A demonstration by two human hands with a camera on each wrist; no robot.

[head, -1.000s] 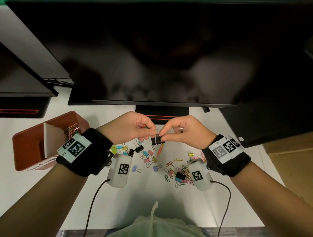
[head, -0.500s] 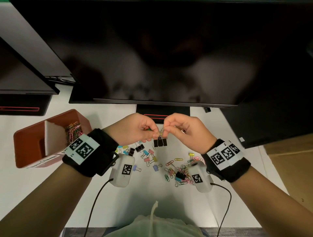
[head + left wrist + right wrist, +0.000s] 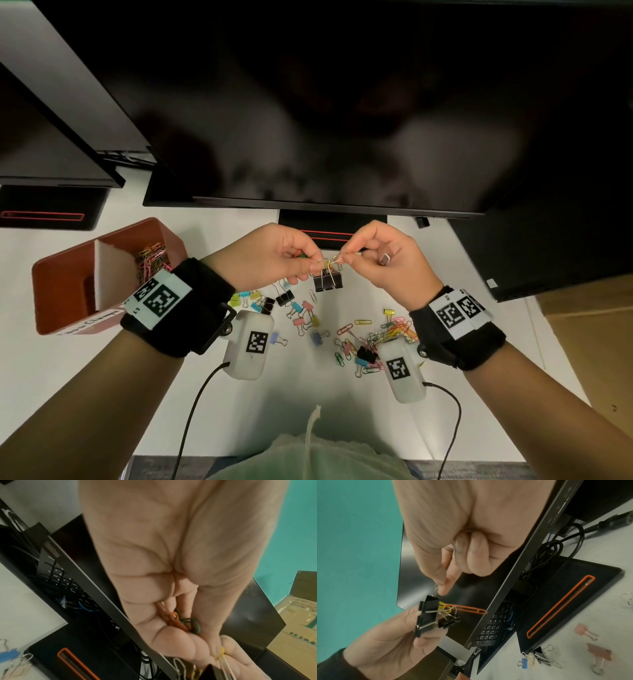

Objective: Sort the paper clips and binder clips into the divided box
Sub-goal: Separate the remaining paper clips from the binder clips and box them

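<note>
Two black binder clips (image 3: pixel 327 281) hang above the table, tangled with a yellow paper clip (image 3: pixel 329 263). My left hand (image 3: pixel 313 265) pinches their wire handles and keeps orange and green paper clips (image 3: pixel 178 620) curled in its palm. My right hand (image 3: pixel 346 258) pinches the wire at the same tangle. In the right wrist view an orange paper clip (image 3: pixel 465 609) sticks out of the black binder clips (image 3: pixel 428 616). The red divided box (image 3: pixel 68 274) sits at the left, with coloured paper clips (image 3: pixel 152 260) in its right compartment.
Loose coloured binder clips (image 3: pixel 301 311) and a heap of paper clips (image 3: pixel 387 332) lie on the white table under my hands. A large dark monitor (image 3: pixel 308 102) and its stand base (image 3: pixel 332 229) are just behind. A cardboard box (image 3: pixel 582 342) is at the right.
Both hands have lifted the black binder clips a little higher and farther from me, and the fingertips have drawn closer together on the wire handles.
</note>
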